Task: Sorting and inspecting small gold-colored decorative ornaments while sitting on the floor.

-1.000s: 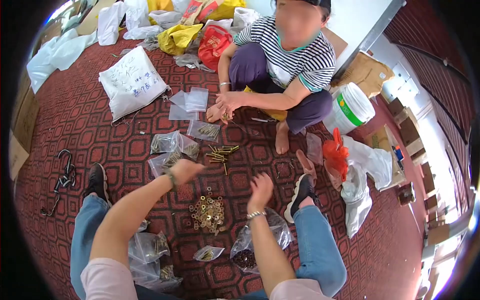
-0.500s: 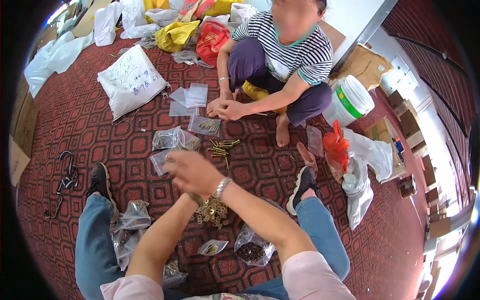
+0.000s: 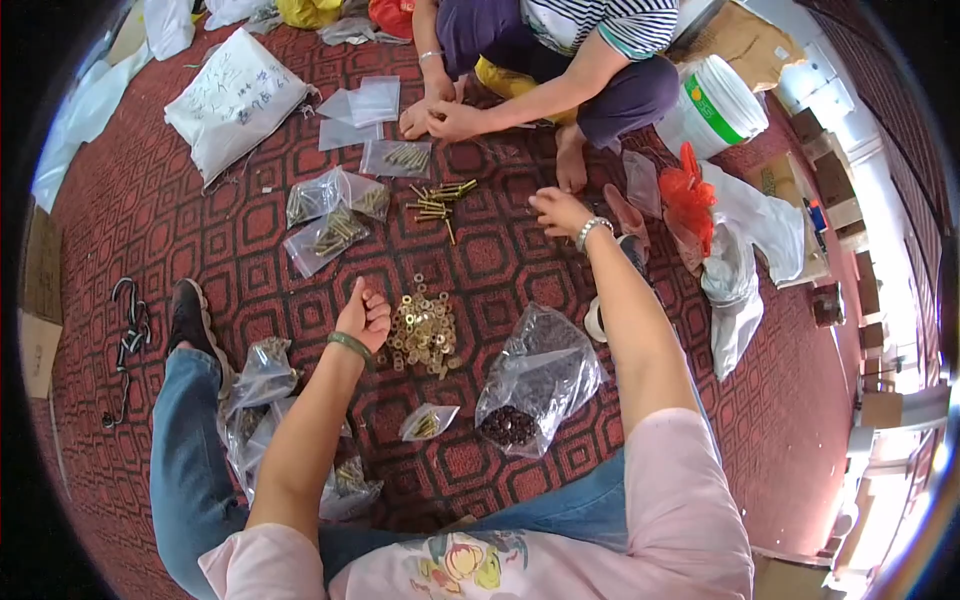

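My left hand [image 3: 364,314] is curled into a loose fist beside a pile of brass washers [image 3: 423,328] on the red patterned carpet; whether it holds anything is hidden. My right hand [image 3: 560,211] reaches forward with fingers apart, resting on the carpet to the right of loose brass bolts [image 3: 440,202]. It holds nothing that I can see. A clear bag of dark small parts [image 3: 536,380] lies between my knees, with a small clear bag [image 3: 428,422] next to it.
A person in a striped top sits opposite, hands [image 3: 437,116] together over a small bag of bolts [image 3: 396,156]. Filled clear bags [image 3: 331,214] lie left of the bolts, a white sack [image 3: 236,98] far left, a white bucket [image 3: 714,102] and red bag [image 3: 688,192] right.
Both my hands were together over the washers half a second ago. Now the right hand has stretched out toward the bolts, and the left has dropped beside the washer pile.
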{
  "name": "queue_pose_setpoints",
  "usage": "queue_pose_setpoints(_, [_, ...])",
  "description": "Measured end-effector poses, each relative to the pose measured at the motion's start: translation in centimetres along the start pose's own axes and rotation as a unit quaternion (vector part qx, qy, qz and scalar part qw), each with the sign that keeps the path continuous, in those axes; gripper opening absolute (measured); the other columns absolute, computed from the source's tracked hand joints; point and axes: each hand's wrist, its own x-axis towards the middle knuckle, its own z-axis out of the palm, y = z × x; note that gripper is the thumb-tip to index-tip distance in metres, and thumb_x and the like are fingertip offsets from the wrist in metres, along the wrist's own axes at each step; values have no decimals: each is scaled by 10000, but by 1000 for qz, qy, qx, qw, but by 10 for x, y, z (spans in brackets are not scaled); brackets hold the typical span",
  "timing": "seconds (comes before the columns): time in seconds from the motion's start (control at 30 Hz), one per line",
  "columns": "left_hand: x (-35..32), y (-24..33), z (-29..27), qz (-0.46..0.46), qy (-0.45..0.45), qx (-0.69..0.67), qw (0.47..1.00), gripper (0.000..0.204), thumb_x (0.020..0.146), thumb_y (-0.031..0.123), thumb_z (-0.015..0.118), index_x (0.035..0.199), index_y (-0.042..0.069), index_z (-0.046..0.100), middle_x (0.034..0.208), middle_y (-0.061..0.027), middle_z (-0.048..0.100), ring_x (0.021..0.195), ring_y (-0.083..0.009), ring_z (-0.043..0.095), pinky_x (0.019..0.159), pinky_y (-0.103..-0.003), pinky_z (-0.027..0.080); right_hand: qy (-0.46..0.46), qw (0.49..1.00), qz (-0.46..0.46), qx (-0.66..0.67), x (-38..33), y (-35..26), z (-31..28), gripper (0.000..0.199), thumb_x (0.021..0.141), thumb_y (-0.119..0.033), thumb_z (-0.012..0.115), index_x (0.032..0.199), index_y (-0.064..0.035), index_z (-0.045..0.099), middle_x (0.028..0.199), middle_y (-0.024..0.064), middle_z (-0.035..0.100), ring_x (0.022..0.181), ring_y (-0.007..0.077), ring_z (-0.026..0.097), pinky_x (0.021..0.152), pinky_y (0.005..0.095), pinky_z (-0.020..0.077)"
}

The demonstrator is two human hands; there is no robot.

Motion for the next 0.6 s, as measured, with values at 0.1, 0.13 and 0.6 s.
queue_pose_setpoints(0.1, [24,-13,-7,-44,-60,1,997,334,918,378,494,665,166,447,589,36,394,456,-80,329,343,-216,210,144,971,-31,-187,8,19,-37,683,799,-448,538,1325,-45,371,1206,198,510,1025,325,563,839,432,476])
queue_pose_setpoints(0.13, [27,-17,-7,-53,-69,3,996,335,917,379,494,664,166,447,587,37,389,455,-79,326,343,-215,208,148,950,30,-274,5,31,-33,732,801,-463,513,1351,-25,312,1285,220,423,1089,361,514,888,457,439])
queue_pose_setpoints(0.6, [8,-11,16,-80,-127,-34,988,349,916,387,494,649,168,445,559,47,326,447,-63,292,346,-213,187,249,847,-410,-228,-34,-123,1,315,804,-222,555,992,29,586,885,184,607,775,283,576,670,373,465])
